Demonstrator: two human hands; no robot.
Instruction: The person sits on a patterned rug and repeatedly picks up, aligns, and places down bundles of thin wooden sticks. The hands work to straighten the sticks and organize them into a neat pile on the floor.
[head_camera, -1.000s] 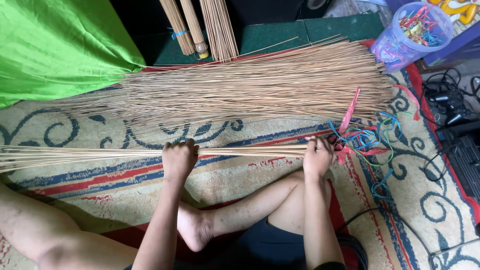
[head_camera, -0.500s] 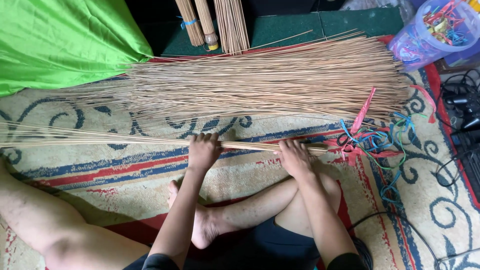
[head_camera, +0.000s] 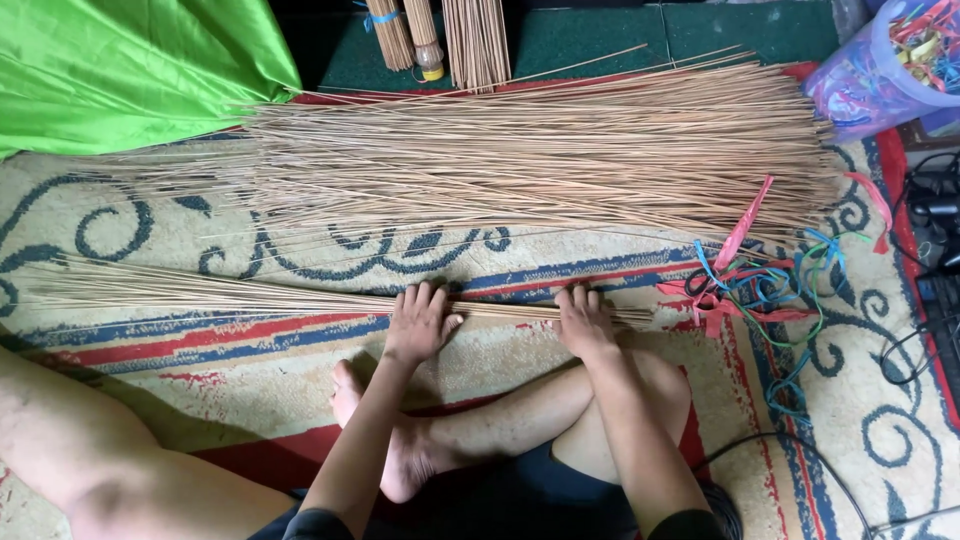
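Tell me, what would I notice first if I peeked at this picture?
Probably the big pile of thin tan sticks spread across the patterned mat. Nearer the person, the left hand and right hand press flat on a smaller stick bundle, with bright plastic strings tangled to the right.

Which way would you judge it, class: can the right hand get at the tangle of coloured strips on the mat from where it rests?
Probably yes. The right hand rests on the thin bundle of sticks, and the coloured strips lie just to its right on the mat, with nothing between.
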